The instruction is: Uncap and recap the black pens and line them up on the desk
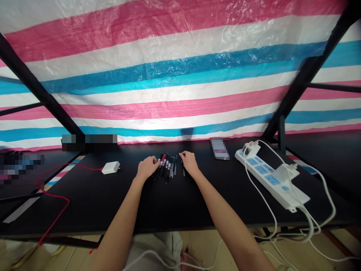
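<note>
Pens (165,167) in a loose side-by-side row on the black bench (118,203), between both hands. Left hand (148,167) curled at the row's left end, fingertips at the nearest pens; whether clamped on one, cannot tell. Right hand (189,162) just beyond the right end, fingers bent together over a slim stick (184,172); grip too small to tell. Best to keep fingertips low and pressure light, and part one barrel at a time against rolling. No container in plain sight; just plugs (287,172) seated in the white power strip (272,179).
</note>
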`<state>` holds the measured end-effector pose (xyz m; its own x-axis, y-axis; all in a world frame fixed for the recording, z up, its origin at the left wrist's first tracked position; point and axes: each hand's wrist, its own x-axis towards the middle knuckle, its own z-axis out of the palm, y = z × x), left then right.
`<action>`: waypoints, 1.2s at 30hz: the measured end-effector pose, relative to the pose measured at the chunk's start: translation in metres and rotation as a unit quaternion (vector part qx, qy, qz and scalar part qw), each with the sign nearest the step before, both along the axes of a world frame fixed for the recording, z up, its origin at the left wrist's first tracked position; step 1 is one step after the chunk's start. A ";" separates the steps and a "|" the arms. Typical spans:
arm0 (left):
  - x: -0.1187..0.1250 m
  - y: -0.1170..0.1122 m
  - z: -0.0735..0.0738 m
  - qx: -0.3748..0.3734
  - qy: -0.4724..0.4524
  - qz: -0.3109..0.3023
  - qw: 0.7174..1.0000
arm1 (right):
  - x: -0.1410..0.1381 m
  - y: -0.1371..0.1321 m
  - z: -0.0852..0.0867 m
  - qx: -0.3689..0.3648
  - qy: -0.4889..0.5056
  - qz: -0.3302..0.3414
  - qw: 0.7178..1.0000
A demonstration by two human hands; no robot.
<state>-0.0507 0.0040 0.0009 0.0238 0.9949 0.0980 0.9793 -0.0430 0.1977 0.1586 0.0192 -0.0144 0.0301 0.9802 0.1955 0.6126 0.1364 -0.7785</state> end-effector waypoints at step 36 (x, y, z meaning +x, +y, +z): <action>0.076 0.006 -0.015 0.099 0.028 -0.048 0.994 | 0.013 -0.002 0.005 -0.012 -0.216 -0.060 0.974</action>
